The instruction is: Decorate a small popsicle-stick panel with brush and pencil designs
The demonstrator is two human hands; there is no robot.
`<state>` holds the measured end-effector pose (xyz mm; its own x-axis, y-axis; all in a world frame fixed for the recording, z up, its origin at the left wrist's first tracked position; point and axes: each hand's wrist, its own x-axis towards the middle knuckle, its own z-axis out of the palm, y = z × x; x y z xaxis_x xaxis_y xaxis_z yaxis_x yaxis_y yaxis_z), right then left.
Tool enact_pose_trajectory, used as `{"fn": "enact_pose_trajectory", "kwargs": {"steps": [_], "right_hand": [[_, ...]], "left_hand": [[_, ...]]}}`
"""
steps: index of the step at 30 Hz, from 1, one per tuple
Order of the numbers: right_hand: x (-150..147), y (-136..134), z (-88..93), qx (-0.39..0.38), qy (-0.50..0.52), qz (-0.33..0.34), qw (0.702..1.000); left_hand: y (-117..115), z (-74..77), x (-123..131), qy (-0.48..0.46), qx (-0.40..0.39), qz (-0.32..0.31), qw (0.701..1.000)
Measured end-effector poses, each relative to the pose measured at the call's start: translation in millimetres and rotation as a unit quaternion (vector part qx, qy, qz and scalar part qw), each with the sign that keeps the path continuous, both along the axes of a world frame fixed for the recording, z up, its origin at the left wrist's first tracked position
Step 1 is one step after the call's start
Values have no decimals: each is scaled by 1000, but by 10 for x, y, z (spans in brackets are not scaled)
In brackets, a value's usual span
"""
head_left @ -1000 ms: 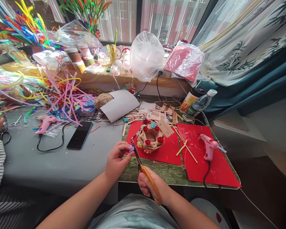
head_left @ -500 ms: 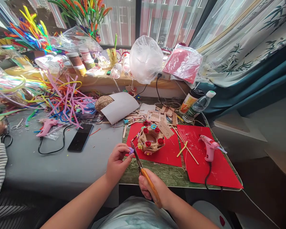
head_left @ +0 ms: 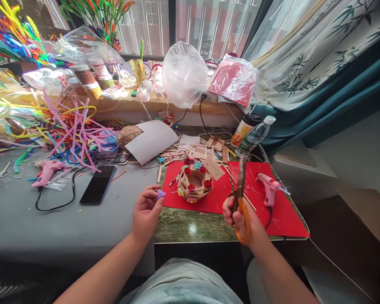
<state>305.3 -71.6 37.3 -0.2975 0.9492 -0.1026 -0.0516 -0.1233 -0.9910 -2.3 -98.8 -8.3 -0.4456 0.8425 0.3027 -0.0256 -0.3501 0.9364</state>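
Observation:
Between the thumb and fingers of my left hand (head_left: 147, 211) is a small purple flower (head_left: 161, 194), held just left of the red sheet. My right hand (head_left: 240, 219) grips orange-handled scissors (head_left: 241, 185), raised over the table with the blades pointing up and away from the flower. A twine-wrapped ring-shaped basket (head_left: 194, 195), decorated with red roses and blue, yellow and pink flowers, rests on a red sheet (head_left: 212, 206) beyond my hands. A small card (head_left: 213, 168) leans at its back right.
A pink glue gun (head_left: 269, 189) lies on a second red sheet at right, another glue gun (head_left: 48, 173) at left near a phone (head_left: 98, 185). Behind are wooden sticks (head_left: 202, 151), a twine ball (head_left: 128, 136), a bottle (head_left: 256, 136) and pink pipe cleaners (head_left: 69, 126).
The scissors have left the purple flower and moved right with my right hand, blades now upright. My left hand still holds the flower. The co-worker's hand at left has gone out of view.

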Motion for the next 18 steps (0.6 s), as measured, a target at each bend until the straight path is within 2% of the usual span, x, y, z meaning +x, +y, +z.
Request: {"fn": "enact_pose_trajectory", "kwargs": {"steps": [2, 4, 6, 8, 10, 12, 15, 18], "right_hand": [[267, 265, 48, 4, -77, -74, 994], [482, 534, 80, 6, -235, -121, 965], [609, 776, 78, 22, -400, -134, 906], [637, 970, 33, 40, -541, -113, 833], [591, 1111, -41, 70, -607, -81, 787], [520, 1204, -117, 84, -624, -57, 775], [458, 1251, -165, 110, -622, -46, 774], [428, 1099, -98, 176, -602, -85, 774]], "left_hand": [[25, -20, -19, -20, -12, 9, 1000], [46, -32, -39, -34, -25, 16, 999], [59, -35, -50, -38, -34, 13, 999], [64, -33, -45, -31, -43, -4, 999], [66, -29, -27, -14, -58, -34, 998], [69, -26, -7, 10, -71, -65, 995], [83, -22, -2, 58, -72, -94, 991], [90, 7, -14, 111, -63, -105, 986]]}}
